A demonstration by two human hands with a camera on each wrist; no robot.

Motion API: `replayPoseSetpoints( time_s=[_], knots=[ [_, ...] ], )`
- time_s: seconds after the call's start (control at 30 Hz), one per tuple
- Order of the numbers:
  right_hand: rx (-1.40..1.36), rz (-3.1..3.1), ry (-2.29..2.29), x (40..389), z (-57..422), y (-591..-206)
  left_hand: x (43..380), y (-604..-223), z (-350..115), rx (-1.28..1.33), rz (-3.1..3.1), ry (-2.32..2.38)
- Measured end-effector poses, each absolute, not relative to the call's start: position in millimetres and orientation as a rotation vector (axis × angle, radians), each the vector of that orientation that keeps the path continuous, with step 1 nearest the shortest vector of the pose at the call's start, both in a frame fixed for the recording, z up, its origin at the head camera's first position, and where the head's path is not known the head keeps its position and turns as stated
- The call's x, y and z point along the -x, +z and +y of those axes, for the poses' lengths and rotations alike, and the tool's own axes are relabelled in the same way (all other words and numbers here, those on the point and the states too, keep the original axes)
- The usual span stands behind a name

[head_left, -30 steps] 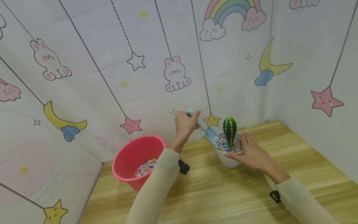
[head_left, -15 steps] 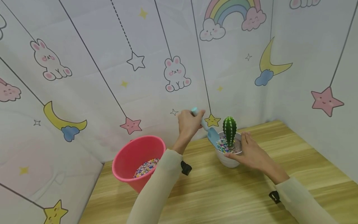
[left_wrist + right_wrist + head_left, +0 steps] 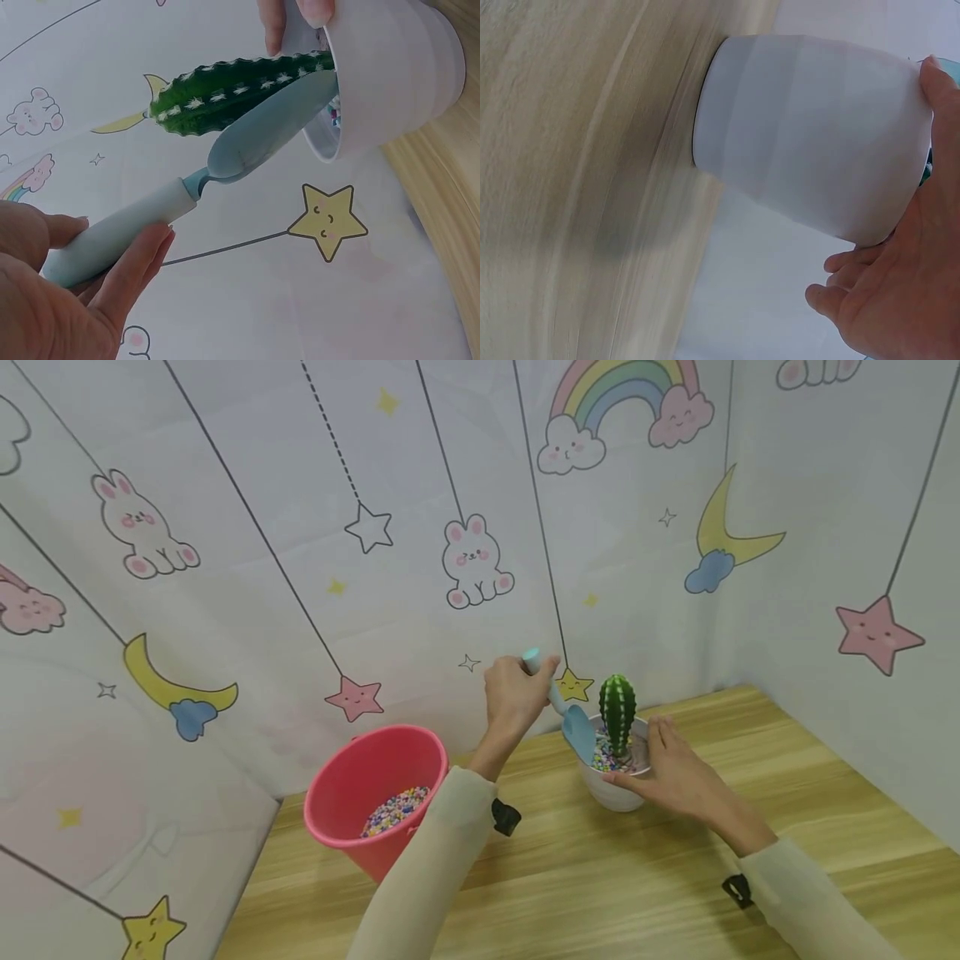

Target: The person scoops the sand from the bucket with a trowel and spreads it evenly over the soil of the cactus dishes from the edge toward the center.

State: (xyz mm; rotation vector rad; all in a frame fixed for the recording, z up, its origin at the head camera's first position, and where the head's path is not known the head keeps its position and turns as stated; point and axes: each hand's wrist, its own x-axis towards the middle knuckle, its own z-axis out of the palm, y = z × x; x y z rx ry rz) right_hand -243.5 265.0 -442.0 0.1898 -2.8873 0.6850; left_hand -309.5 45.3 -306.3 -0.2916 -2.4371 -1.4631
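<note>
A light blue toy trowel [image 3: 577, 733] slants down to the white flowerpot [image 3: 617, 792], and my left hand [image 3: 517, 695] grips its handle. The scoop's tip is at the pot's left rim, beside a green cactus [image 3: 232, 96] standing upright. Colourful small beads [image 3: 604, 758] lie around the cactus's foot, mostly on the left side; greyish filling shows on the right. My right hand [image 3: 686, 774] holds the pot by its right side, thumb at the front rim and fingers round the back. In the right wrist view, that hand [image 3: 911, 277] wraps the pot's upper end.
Left of the pot, a red bucket [image 3: 330, 814] with more colourful beads [image 3: 395, 810] stands on the wooden table [image 3: 570, 885]. Behind the table rises a white wall cloth [image 3: 285, 452] printed with bunnies, stars and moons. Another wall borders the table on the right.
My left hand has shifted a little to the right, and the trowel has tilted steeper at the pot's rim. Beads have slid off the scoop into the pot. The right hand stays put.
</note>
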Motion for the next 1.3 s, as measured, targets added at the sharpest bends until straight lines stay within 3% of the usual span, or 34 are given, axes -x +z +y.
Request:
replayPoseSetpoints(
  time_s=[0.57,1.3],
  knots=[
    [-0.199,-2.879,0.675,246.2,265.9,-445.3,308.7,-300.3,33.3,0.323,-2.377,-1.466],
    [-0.224,-2.849,0.690,245.0,264.9,-446.9,302.1,-248.5,-18.8,0.389,-2.278,-1.530]
  ],
)
